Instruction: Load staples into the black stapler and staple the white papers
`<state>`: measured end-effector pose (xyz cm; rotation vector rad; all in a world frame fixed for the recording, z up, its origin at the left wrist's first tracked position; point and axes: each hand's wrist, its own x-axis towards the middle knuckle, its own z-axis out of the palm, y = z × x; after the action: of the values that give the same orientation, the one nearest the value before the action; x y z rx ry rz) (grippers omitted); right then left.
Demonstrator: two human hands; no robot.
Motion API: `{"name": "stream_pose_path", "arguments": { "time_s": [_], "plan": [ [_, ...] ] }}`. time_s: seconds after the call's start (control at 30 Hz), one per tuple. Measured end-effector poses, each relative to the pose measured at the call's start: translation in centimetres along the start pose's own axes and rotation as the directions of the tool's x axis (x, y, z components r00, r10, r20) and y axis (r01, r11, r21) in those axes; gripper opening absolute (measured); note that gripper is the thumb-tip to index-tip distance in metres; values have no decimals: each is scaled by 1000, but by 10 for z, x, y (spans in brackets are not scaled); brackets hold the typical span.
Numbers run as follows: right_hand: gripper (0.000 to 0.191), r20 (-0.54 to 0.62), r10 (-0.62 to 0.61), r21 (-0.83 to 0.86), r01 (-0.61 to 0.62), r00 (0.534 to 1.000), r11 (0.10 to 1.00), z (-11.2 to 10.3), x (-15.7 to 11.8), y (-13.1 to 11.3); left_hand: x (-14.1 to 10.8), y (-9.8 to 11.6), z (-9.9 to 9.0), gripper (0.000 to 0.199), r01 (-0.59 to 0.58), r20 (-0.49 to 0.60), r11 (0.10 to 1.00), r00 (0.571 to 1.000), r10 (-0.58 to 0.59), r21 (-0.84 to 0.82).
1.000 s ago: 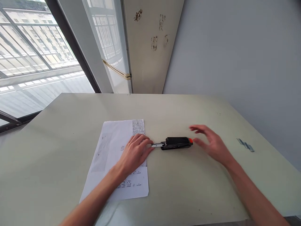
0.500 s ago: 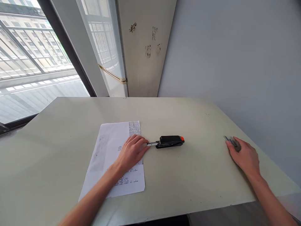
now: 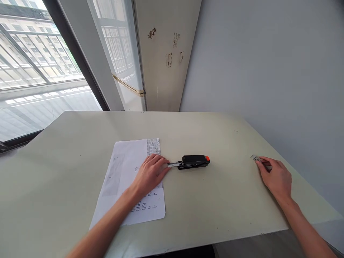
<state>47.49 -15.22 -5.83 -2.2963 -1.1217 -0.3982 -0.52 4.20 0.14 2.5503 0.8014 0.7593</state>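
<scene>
A black stapler with an orange-red end lies on the table, its metal slide pulled out to the left. My left hand rests over the printed sheets of paper, its fingers closed on the end of that slide. Over at the right, my right hand pinches a small strip of staples between thumb and fingers, just above the tabletop. Part of the strip is hidden by the fingers.
The pale table carries these things, with its front edge near me. A grey wall runs along the right side. Behind the table stands a refrigerator, and a window is at the left.
My right hand has shifted slightly left, and the staples in it have turned and show more clearly. My left hand and the stapler stay in place.
</scene>
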Motion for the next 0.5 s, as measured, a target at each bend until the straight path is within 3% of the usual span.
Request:
{"name": "stream_pose_path", "arguments": {
  "time_s": [0.33,0.5],
  "plan": [
    [54,-14,46,-43,-46,999,998,-13,-6,-25,-2,-2,3,14,-5,-25,1000,1000,6,7],
    [43,18,99,210,-101,995,972,-35,-9,-59,-1,0,0,12,-1,-8,1000,1000,1,-2]
  ]
}}
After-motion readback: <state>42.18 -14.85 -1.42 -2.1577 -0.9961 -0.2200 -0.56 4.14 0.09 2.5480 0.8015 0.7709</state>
